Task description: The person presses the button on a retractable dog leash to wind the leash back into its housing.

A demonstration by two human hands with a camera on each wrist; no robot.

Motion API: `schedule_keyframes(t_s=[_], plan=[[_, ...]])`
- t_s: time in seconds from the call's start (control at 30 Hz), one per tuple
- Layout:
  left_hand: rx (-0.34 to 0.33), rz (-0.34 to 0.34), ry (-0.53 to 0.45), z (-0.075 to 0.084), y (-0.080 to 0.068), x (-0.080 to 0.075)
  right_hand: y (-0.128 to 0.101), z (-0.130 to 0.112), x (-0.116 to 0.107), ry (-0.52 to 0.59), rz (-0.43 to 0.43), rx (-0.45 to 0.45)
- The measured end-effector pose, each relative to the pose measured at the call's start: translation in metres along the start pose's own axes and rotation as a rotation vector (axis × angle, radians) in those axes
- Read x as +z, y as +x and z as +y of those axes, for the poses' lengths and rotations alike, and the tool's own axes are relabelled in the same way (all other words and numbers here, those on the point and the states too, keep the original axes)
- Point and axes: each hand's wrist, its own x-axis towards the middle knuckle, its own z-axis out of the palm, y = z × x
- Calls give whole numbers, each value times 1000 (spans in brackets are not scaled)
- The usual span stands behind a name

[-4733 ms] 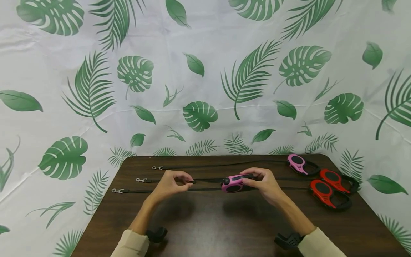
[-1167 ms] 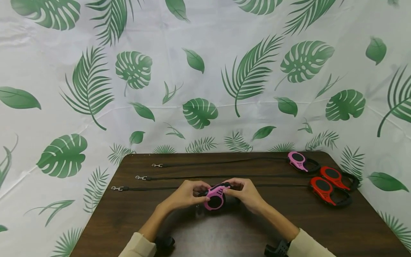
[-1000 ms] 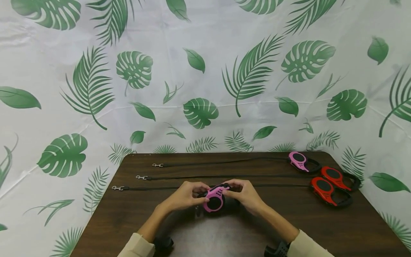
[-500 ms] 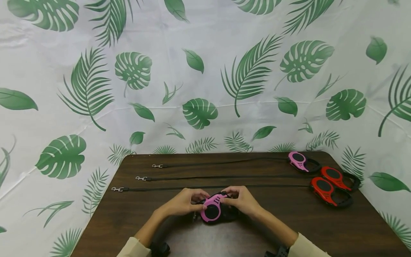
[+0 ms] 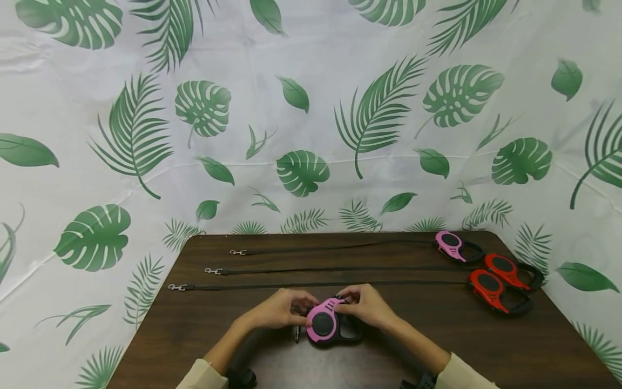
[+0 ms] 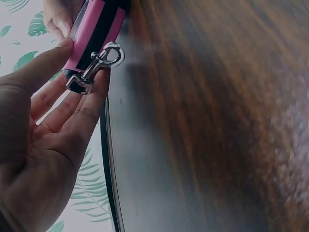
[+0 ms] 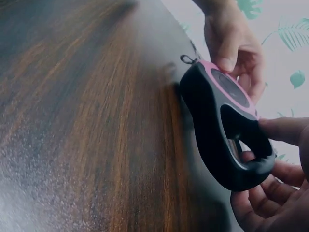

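Your hands, left [image 5: 278, 309] and right [image 5: 365, 306], grip the pink leash [image 5: 324, 325], fully retracted; three leashes [image 5: 340, 283] beyond it remain extended.

A pink retractable leash [image 5: 324, 326] with a black round centre and a black loop handle is being held low in the middle of the head view, lying flat on the dark wood table [image 5: 486, 346]. Its cord is lying fully wound in, the silver snap clip [image 6: 99, 60] sitting right at the case's mouth. In the right wrist view the case [image 7: 227, 121] is being seen edge-on, its black handle pointing toward the lower right
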Motion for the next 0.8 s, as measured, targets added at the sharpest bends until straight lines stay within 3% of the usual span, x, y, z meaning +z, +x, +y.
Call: schedule_keyframes(t_s=[0.23,0.47,0.8], plan=[[-12,-20,-14,-2,-2,2,0,2,3,-94,-17,-38],[32,-24,-84,0,-4,2,1,3,4,-163,-29,-62],[6,-28,-101,2,-4,3,-1,3,2,-211,-2,-66]])
